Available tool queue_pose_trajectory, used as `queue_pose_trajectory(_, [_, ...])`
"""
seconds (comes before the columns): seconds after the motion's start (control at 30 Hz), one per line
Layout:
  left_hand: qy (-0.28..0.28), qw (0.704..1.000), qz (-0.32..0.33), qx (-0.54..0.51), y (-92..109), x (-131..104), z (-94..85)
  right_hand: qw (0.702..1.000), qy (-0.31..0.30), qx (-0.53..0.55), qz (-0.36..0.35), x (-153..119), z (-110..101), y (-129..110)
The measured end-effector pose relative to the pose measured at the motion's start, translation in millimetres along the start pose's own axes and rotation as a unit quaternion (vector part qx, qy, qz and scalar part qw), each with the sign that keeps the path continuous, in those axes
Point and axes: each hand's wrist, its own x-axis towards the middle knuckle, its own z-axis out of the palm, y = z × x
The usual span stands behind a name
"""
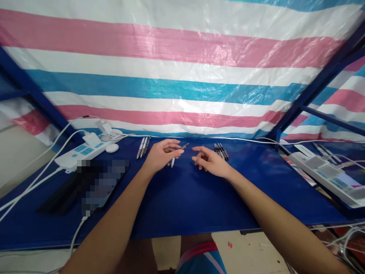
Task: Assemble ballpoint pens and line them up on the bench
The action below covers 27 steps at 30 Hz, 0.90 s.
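My left hand [163,155] is over the middle of the blue tabletop, its thumb and fingers closed on a pen [185,145]. The pen's dark, pointed end sticks out to the right; the rest is hidden by the fingers. Below that hand, a white pen end [172,162] shows, partly covered. My right hand [209,161] hovers a short way to the right, index finger stretched out and the others loosely curled, with nothing visible in it. White and dark pens [143,147] lie side by side left of my left hand. Several dark pens [221,151] lie in a row just behind my right hand.
A white power strip [82,151] with plugs and cables stands at the left, beside a round white object [112,148]. A blurred dark device [105,186] with a cable lies nearer. At the right are a white tray-like object [330,179] and blue frame bars [319,76]. Striped sheeting [171,87] hangs behind.
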Motion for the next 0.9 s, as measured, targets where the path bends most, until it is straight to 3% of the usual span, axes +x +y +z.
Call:
queue_pose_trajectory(0.2, [-0.086, 0.960, 0.167, 0.208, 5.1, -13.4, 14.3, 0.993, 0.014, 0.113, -0.012, 2.8, 4.9, -2.9])
queue_pose_trajectory(0.37, [-0.104, 0.949, 0.175, 0.241, 4.5, -16.1, 19.2, 0.994, 0.014, 0.111, -0.012, 3.9, 4.8, 0.6])
queue_pose_trajectory(0.53, [-0.042, 0.916, 0.200, 0.345, -3.8, -8.8, 9.4, 0.991, 0.070, 0.114, -0.007, 6.2, -2.5, -1.6])
queue_pose_trajectory(0.63, [-0.019, 0.919, 0.198, 0.341, -5.1, -7.5, 7.4, 0.987, 0.072, 0.140, 0.016, 5.6, -2.2, -5.4])
queue_pose_trajectory(0.9, [-0.061, 0.922, 0.176, 0.341, 1.7, -11.9, 15.9, 0.988, 0.047, 0.146, 0.010, 3.4, 4.3, -3.6])
